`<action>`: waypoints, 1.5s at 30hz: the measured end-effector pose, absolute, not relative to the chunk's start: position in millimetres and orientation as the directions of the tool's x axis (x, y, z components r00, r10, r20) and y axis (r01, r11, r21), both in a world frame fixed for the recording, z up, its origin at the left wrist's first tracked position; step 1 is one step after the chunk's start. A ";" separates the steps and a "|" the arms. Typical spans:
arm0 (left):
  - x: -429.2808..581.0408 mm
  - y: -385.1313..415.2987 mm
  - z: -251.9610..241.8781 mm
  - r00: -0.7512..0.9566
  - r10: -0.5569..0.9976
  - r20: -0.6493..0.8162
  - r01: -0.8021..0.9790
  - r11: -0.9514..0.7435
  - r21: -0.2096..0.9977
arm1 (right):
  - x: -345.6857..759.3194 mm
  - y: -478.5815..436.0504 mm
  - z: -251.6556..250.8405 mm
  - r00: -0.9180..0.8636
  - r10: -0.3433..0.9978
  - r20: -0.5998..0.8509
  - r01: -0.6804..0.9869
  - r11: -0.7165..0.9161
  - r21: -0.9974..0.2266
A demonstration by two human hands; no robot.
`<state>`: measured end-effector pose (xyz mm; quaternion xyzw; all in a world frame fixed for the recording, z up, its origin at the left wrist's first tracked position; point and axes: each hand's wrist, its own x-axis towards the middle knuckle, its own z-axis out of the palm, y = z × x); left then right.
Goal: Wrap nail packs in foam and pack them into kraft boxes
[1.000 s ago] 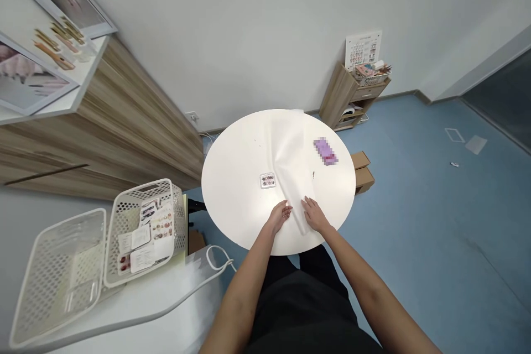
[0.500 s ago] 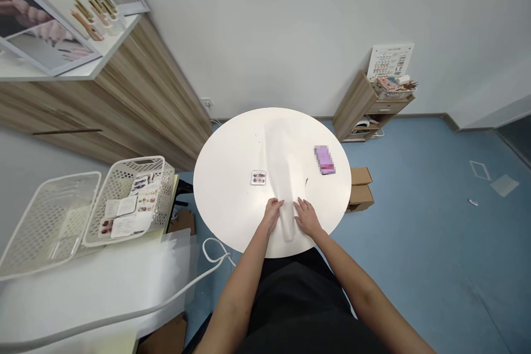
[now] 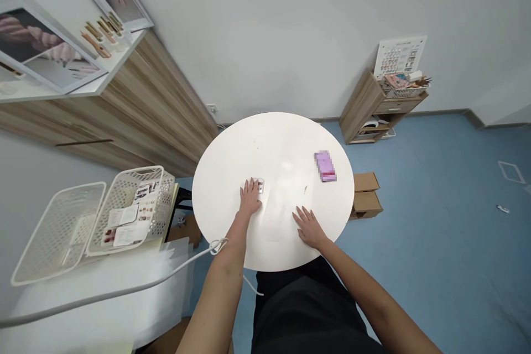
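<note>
Left hand (image 3: 250,200): fingers (image 3: 250,185) spread and flat, palm down, tips lapping the lower edge of a small printed card (image 3: 259,185). No pinch, so it reads as pressing or covering rather than holding. Print too small to read. Right hand (image 3: 309,227): fingers (image 3: 300,215) open and splayed, flat on the round white counter (image 3: 232,160), nothing in them, looks like plain bracing. Hands well apart, both near the close edge, where the person can reach without leaning. Further out, a purple and pink packet (image 3: 326,167), blurred, sits toward the far right, clear of both hands. Faint sheen mid-counter, can't tell glare from clear film. White cable (image 3: 182,274) loops at the left wrist and runs across the side counter (image 3: 83,298), which carries a perforated white basket (image 3: 124,188) of printed cards (image 3: 126,227), with a second basket (image 3: 50,249) touching it, probably kept together for easy access. Past the round counter, two cardboard boxes (image 3: 365,194) stacked on the blue floor (image 3: 435,232), and a small wooden shelf unit (image 3: 360,105) against the wall under a printed chart (image 3: 400,56)
</note>
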<state>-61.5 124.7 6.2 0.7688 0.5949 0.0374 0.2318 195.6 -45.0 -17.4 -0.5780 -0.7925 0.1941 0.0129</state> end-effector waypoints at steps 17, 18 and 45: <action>-40.8 62.1 29.8 0.197 0.979 -0.046 0.588 -0.081 0.805 | 216.3 -21.2 -5.8 -0.574 0.792 -0.209 0.790 0.468 -0.397; -29.3 49.7 27.5 0.299 0.951 -0.074 0.642 -0.143 0.753 | 217.0 -21.8 -6.5 -0.588 0.782 -0.207 0.781 0.481 -0.398; -5.8 -79.8 -8.3 0.441 0.896 0.047 0.784 -0.410 0.467 | 225.7 -51.5 9.8 -0.592 0.793 -0.147 0.794 0.542 -0.276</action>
